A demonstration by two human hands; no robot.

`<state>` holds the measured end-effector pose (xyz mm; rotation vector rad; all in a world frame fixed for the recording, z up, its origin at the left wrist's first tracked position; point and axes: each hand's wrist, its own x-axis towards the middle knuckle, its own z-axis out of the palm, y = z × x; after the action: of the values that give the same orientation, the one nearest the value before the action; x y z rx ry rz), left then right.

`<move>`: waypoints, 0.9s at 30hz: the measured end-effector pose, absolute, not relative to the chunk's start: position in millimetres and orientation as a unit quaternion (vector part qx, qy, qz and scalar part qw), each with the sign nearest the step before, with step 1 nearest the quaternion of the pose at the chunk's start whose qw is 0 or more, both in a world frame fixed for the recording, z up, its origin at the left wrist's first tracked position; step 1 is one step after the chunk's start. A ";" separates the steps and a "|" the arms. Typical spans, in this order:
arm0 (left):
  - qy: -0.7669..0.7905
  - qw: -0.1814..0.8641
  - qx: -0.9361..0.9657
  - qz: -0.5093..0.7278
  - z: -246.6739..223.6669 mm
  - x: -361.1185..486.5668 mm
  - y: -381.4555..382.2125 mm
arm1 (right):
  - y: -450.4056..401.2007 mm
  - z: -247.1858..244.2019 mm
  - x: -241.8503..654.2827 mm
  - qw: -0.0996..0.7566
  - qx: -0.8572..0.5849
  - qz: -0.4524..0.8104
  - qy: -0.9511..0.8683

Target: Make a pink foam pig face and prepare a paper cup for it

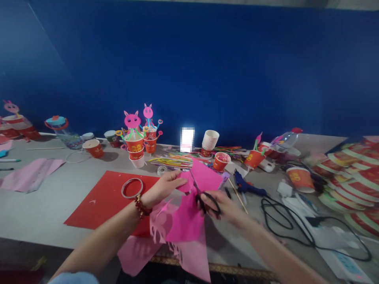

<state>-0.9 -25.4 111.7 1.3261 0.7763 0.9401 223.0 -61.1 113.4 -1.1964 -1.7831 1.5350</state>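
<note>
My left hand (170,185) pinches the left part of a bright pink sheet (205,177) above the table. Black-handled scissors (212,202) sit in my right hand (220,207), fingers through the loops, with the blades against the sheet near my left fingertips. A darker pink piece (186,223) hangs below the scissors. Under it, paler pink cut-up sheets (197,252) droop over the table's front edge. Left of these, a red sheet (100,201) lies flat with a tape ring (132,188) on it.
Paper-cup figures with pink heads (132,119) stand at the back. Coloured sticks (171,161), a white cup stack (210,140) and a cup of pink bits (221,161) are behind my hands. To the right lie a blue glue gun (247,184), black cable (291,215) and a power strip (340,264).
</note>
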 end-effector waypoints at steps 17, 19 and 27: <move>0.380 0.604 0.608 0.347 20.4 -27.5 19.5 | -29.0 27.0 199.8 0.195 -0.494 0.609 -0.590; 0.380 0.601 0.603 0.360 15.5 -27.1 19.2 | -27.5 21.7 199.7 0.205 -0.496 0.592 -0.602; 0.397 0.612 0.572 0.375 7.1 -20.2 11.5 | -29.7 13.5 205.6 0.225 -0.479 0.585 -0.615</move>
<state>-20.2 11.5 7.1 1.3199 0.9149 0.8662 205.6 -29.7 13.5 -1.3212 -1.6955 1.6126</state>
